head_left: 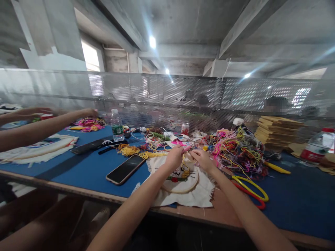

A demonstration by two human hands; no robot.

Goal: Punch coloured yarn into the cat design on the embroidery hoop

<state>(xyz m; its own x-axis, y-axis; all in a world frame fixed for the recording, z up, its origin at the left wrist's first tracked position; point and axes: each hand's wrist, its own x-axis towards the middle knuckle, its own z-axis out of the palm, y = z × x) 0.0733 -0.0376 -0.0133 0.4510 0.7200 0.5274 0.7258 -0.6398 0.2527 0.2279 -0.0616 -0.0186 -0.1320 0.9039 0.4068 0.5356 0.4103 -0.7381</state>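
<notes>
My left hand (175,157) is closed in a pinch above an embroidery hoop (180,190), next to a small pink piece (187,148) whose kind I cannot make out. Close by on the right, my right hand (202,159) also pinches, its fingertips hiding what they hold. Between the hands, pale yellow yarn hangs down toward the stitched picture. White cloth (193,200) with frayed edges is stretched in the hoop, showing black, green, red and yellow stitching. A strand of yellow yarn (154,154) runs from the left toward my left hand.
A phone (127,169) lies left of the cloth, a water bottle (117,126) behind it. To the right are a heap of tangled yarn (237,151), scissors (251,190) and stacked brown envelopes (277,130). A co-worker's arm (52,125) reaches in at left.
</notes>
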